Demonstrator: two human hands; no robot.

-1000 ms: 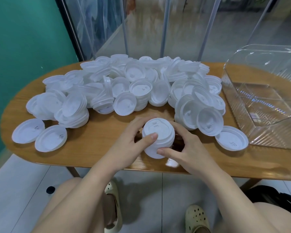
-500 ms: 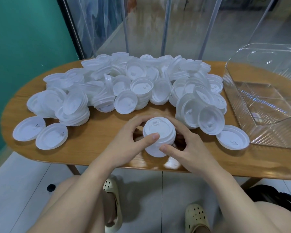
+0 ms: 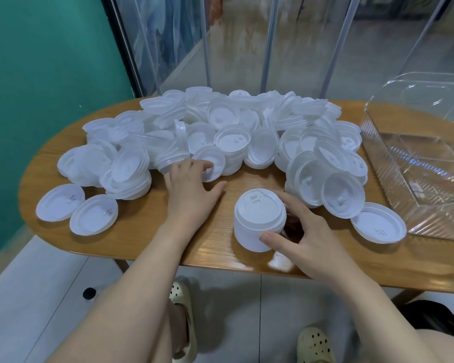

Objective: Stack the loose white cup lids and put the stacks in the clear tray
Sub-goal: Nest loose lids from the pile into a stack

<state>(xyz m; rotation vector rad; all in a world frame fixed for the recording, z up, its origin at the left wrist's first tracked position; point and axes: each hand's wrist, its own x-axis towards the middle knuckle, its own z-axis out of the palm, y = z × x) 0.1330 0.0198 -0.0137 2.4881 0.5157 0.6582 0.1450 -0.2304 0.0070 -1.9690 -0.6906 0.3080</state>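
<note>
A short stack of white cup lids (image 3: pixel 258 218) stands near the table's front edge. My right hand (image 3: pixel 303 241) grips it from the right, thumb on its front and fingers curled behind. My left hand (image 3: pixel 190 191) has stretched forward to the big pile of loose white lids (image 3: pixel 220 134), its fingertips touching a lid (image 3: pixel 212 163) at the pile's near edge. The clear tray (image 3: pixel 417 163) sits at the right with no lids in it.
The lids lie on an oval wooden table (image 3: pixel 210 247). Two single lids (image 3: pixel 76 209) lie at the left front, another single lid (image 3: pixel 378 222) lies beside the tray. A teal wall stands to the left and glass panels behind.
My left hand let go of the stack and moved forward and left to the pile's edge. My right hand kept its hold on the stack.
</note>
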